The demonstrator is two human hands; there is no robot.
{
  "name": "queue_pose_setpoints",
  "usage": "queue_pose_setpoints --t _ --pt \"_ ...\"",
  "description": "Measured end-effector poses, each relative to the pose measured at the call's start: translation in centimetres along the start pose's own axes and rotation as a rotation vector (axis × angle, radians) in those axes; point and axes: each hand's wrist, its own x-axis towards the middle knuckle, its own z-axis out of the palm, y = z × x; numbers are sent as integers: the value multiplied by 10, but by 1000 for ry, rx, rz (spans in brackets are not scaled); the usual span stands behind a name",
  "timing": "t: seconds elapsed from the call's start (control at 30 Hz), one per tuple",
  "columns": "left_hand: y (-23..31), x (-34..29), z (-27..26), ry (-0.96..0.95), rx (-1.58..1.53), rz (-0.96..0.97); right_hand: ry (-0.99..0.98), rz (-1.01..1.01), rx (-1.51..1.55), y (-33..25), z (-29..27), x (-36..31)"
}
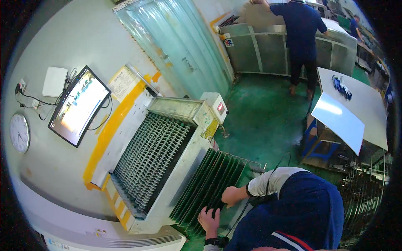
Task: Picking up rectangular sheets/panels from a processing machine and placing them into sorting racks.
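Several thin dark green panels (208,184) stand on edge in a rack, side by side with narrow gaps. My right hand (233,195) is closed at the near edge of one panel, its fingertips partly hidden. Lower and to the left, my left hand (209,219) rests against the panel edges with its fingers spread. Both wrists wear dark bands. Directly left of the rack is a pale metal machine (163,205) with a slanted bed of many small rollers (153,157).
A control box (215,107) juts from the machine's far end. To the right, a white sheet (339,121) overhangs a table with gloves (342,87) on it. Beyond the green floor (259,113), another person (299,37) stands at a metal bench. A screen (80,106) hangs on the left wall.
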Motion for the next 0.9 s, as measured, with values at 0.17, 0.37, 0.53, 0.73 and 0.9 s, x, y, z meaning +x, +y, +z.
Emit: queue_pose_setpoints --t 0.17,0.37,0.53,0.73,0.9 --pt "-2 1 1 -3 -8 -13 35 -7 -6 -5 -10 -7" --pt "3 1 0 19 -13 -10 75 -13 -7 -7 -13 -12" --pt "4 1 0 7 -4 -12 76 -17 -3 -5 -7 -10" --pt "5 -4 0 10 6 -6 53 12 -11 -6 0 -9" --pt "4 -6 0 19 1 -5 69 15 -9 -9 -5 -14"
